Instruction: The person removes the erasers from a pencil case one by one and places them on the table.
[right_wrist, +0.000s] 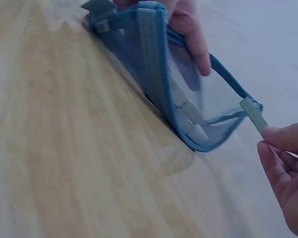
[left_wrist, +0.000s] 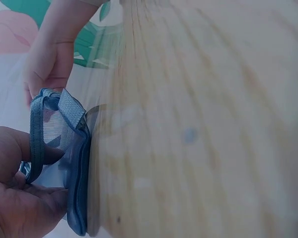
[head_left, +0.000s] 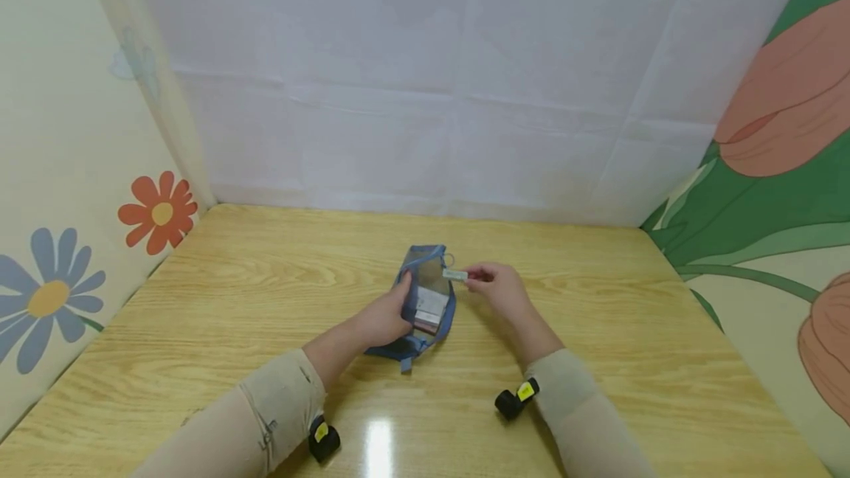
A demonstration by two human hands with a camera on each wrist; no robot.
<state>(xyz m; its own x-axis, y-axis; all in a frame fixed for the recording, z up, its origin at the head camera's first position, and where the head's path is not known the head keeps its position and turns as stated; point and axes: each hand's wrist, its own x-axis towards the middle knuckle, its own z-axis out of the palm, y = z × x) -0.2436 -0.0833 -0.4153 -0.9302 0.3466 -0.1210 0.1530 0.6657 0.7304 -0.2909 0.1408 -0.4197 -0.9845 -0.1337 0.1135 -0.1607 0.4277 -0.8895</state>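
A blue mesh zipper pouch (head_left: 410,341) lies on the table with its mouth spread apart. My left hand (head_left: 387,318) grips the pouch's left side, its thumb at the mouth. Several small pale blocks (head_left: 430,308) show inside the pouch, and the right wrist view has these blocks (right_wrist: 188,110) through the opening. Between thumb and fingers, my right hand (head_left: 499,288) pinches one end of a small pale bar (head_left: 454,274). The bar's free end overlaps the far right rim of the pouch, near a ring (head_left: 449,260).
The wood-grain table (head_left: 584,316) runs back to a white cloth backdrop (head_left: 425,94). Flower-printed panels stand at left and right. A small black wrist device (head_left: 324,440) sits at the left sleeve, another black wrist device (head_left: 510,404) at the right.
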